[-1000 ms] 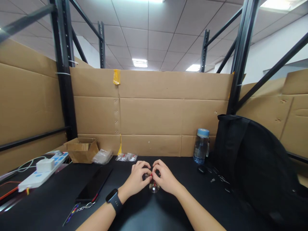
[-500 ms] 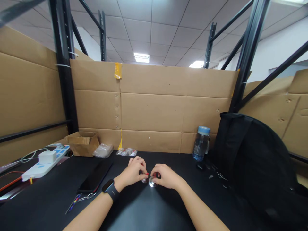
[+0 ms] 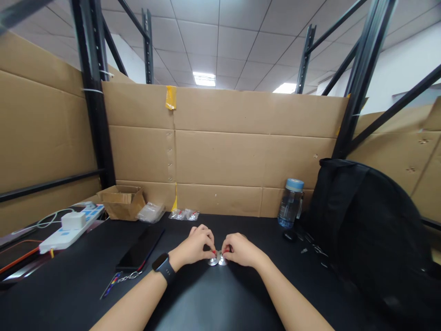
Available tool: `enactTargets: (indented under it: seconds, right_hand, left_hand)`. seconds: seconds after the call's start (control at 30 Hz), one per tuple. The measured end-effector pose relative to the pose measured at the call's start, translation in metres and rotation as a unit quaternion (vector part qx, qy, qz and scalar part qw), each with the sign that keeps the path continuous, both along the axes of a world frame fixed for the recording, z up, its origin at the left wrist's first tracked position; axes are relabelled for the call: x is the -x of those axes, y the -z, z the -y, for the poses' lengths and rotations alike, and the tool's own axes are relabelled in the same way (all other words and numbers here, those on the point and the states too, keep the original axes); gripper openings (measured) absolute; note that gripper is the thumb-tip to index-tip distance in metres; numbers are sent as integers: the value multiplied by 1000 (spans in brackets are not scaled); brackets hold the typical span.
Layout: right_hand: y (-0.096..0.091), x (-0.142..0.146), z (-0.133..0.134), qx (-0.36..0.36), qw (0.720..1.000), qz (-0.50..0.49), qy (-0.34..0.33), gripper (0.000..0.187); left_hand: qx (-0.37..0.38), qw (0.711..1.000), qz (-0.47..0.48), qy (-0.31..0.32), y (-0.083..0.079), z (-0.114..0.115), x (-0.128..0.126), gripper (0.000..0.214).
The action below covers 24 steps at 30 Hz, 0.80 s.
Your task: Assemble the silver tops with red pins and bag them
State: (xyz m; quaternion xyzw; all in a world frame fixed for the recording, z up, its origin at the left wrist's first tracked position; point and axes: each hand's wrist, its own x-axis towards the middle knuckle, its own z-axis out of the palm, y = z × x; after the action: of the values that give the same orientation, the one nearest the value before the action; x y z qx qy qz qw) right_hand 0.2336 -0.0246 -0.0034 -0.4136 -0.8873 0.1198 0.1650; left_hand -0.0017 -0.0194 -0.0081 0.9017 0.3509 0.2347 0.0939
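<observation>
My left hand [image 3: 199, 247] is closed in a pinch on the red top of a small shiny finger cymbal [image 3: 213, 261]. Another finger cymbal [image 3: 223, 261] of the same silver look sits right beside it, its red top pinched between the thumb and fingers of my right hand [image 3: 241, 249]. Both are flared at the bottom and held at or just above the black table, rims close together; whether they touch I cannot tell. A dark smartwatch [image 3: 163, 267] is on my left wrist.
Left of my arm lie a black phone [image 3: 141, 248] and a keychain [image 3: 129, 276]. Farther left is a power strip [image 3: 69, 234]. Along the cardboard wall stand an open box [image 3: 124, 204], plastic packets [image 3: 184, 214] and a bottle [image 3: 291, 204]. A black backpack [image 3: 372, 230] fills the right.
The two cymbals have come closer together; the left one has shifted right and shows more of its metal. The right one has turned more upright. The view has shifted slightly.
</observation>
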Motion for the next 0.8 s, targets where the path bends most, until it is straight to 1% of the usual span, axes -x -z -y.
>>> enactTargets:
  seconds: [0.13,0.23,0.27,0.3,0.33,0.37,0.4,0.43,0.5,0.57,0.67,0.7,0.8]
  right_hand:
    - [1,-1,0,2,1000,10,7,15]
    - [2,-2,-1,0,1000,12,6,13]
    - [3,-3,-2,-4,1000,11,5,13]
    - [4,-4,-3,-6,1000,9,5,12]
    - [4,-4,-3,-8,1000,8,6,12]
    - [4,-5,-3,-8,1000,7,8,12]
    - [4,-5,-3,-8,1000,5,11,12]
    - [4,-5,-3,-7,1000,4,14,12]
    - [3,-6,-3,-3,1000,2,16,12]
    - [2,-5,-2,1,1000,-1,12,12]
    - [3,-5,-3,2,1000,-3,4,12]
    - [3,-5,-4,2,1000,-3,3,13]
    - [5,-5,-5,5,1000,-5,3,13]
  left_hand:
    - [-5,1000,0,-8,4,-1,0,13]
    - [-6,1000,0,-12,2,-5,5,23]
    - [-11,1000,4,-24,0,-8,9,27]
    - [-20,999,12,-48,-3,-12,15,30]
    - [-33,995,24,-89,-6,-17,23,33]
    - [-50,986,39,-152,-8,-23,33,34]
    - [-66,972,50,-221,-10,-30,46,33]
    - [-81,953,52,-287,-11,-37,61,34]
    - [-93,901,57,-421,-9,-50,95,40]
    - [-73,854,63,-512,-3,-63,131,47]
    - [12,822,91,-562,10,-78,174,54]
    - [40,813,111,-570,14,-82,184,51]
    - [72,809,127,-569,23,-91,199,40]
